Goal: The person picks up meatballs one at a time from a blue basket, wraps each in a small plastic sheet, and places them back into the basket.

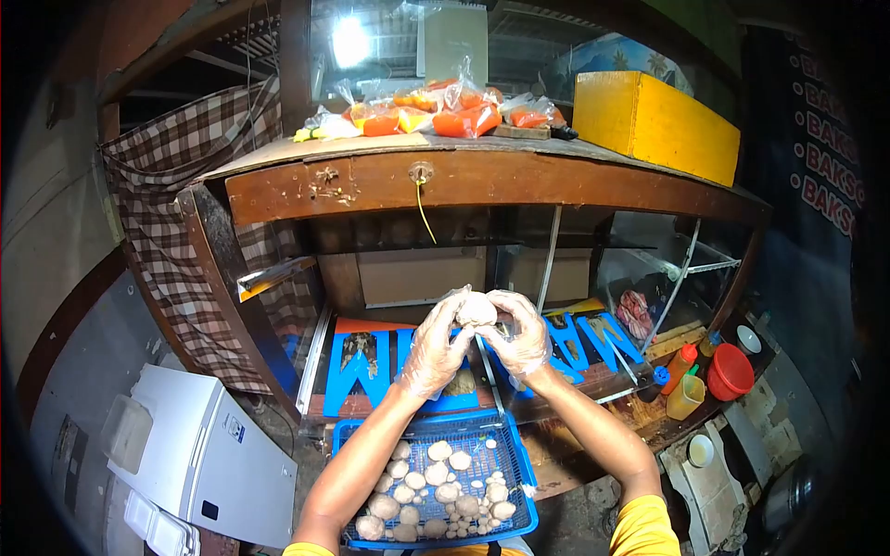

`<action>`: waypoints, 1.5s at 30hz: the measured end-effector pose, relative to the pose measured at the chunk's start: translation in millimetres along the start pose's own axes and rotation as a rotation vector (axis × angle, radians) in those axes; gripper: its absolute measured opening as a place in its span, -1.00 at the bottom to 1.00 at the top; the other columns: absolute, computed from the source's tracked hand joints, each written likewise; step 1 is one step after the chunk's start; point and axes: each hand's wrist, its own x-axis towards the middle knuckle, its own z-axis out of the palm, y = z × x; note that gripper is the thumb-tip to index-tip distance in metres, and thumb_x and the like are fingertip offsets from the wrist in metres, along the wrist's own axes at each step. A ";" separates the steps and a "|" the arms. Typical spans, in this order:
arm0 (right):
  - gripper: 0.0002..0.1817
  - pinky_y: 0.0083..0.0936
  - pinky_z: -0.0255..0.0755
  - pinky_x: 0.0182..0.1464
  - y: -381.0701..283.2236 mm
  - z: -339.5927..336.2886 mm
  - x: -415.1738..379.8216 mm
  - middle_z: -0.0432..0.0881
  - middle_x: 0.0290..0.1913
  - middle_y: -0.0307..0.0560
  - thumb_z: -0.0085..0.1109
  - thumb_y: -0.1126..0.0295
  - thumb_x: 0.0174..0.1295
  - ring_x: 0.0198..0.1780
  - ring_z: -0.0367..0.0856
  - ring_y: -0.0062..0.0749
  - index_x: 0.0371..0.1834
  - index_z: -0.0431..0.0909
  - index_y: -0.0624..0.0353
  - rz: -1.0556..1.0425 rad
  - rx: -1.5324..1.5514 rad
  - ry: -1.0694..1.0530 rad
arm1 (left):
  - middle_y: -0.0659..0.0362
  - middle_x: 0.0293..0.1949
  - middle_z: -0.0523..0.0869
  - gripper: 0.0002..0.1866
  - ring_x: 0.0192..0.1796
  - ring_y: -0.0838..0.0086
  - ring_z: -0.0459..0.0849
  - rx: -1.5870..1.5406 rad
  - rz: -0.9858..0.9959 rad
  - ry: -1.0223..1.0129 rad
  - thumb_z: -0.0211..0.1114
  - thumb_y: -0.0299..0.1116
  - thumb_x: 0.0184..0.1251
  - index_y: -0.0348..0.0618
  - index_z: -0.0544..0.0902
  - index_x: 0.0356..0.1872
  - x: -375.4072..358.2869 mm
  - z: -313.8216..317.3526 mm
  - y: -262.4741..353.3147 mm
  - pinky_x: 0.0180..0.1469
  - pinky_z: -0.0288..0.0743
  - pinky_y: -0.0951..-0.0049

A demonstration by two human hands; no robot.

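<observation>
A large pale meatball (476, 309) is held up in front of the cart between my two hands, both in clear plastic gloves. My left hand (431, 345) is closed around its left side, and my right hand (521, 339) grips it from the right. The fingertips of both hands press on it. Below my forearms stands a blue plastic basket (508, 463) with several meatballs of different sizes. The larger meatballs (384, 506) lie mostly to the left, the smaller ones (496, 493) to the right.
The wooden cart (324, 185) spans the front. On its top are bags of orange-red sauce (468, 120) and a yellow box (658, 125). Sauce bottles (681, 366) and a red bucket (731, 371) stand at right. A white chest freezer (246, 473) is at left.
</observation>
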 end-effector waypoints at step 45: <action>-0.55 -0.29 0.62 0.02 127.4 55.2 115.2 0.72 -0.16 0.00 0.53 0.40 0.22 -0.13 0.72 -0.22 0.17 0.65 0.22 0.064 0.003 0.301 | -0.18 -0.07 0.73 -0.71 -0.07 -0.21 0.69 0.401 0.268 0.309 0.26 -0.56 0.34 -0.19 0.64 0.07 122.8 44.9 -113.4 0.03 0.59 -0.16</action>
